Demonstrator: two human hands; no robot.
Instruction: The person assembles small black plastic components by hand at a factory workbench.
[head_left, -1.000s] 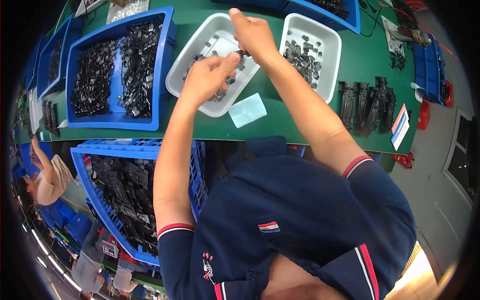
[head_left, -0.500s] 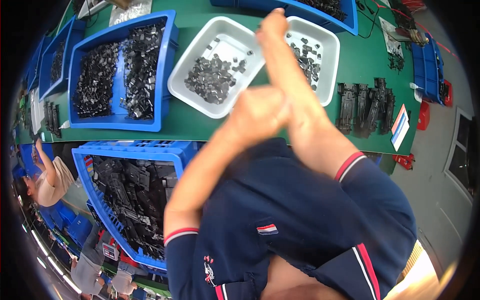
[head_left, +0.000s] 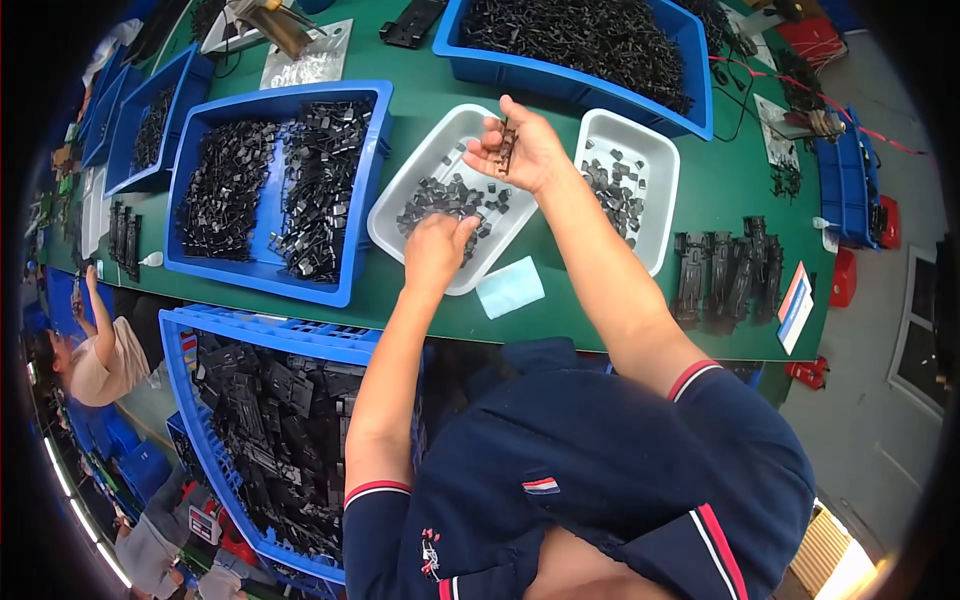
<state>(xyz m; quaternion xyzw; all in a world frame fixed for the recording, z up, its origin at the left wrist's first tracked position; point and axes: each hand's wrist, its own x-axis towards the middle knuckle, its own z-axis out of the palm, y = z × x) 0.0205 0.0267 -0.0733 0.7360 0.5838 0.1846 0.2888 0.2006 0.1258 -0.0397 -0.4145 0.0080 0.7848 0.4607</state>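
My left hand point(head_left: 436, 252) reaches down into the left white tray point(head_left: 392, 247), its fingers bent among small black plastic pieces point(head_left: 452, 196). The fingers are closed, but their tips and anything between them are hidden. Above the far right part of that tray, my right hand point(head_left: 527, 152) is raised with the palm turned inward. Its curled fingers hold a slim dark plastic part point(head_left: 507, 147). To the right, partly behind my right forearm, a second white tray point(head_left: 662, 190) holds more small black pieces point(head_left: 622, 205).
A blue bin point(head_left: 352, 280) of black parts stands left, another blue bin point(head_left: 560, 80) at the back. Light blue paper point(head_left: 510, 287) lies by the tray. Long black parts point(head_left: 735, 275) and a card point(head_left: 796, 310) lie right. A blue crate point(head_left: 290, 325) is lower left; a person point(head_left: 100, 360) sits beyond.
My right hand has drawn back from the far blue bin to above the left tray. My left hand has moved left into the pieces. The view has shifted, and the light blue paper now shows.
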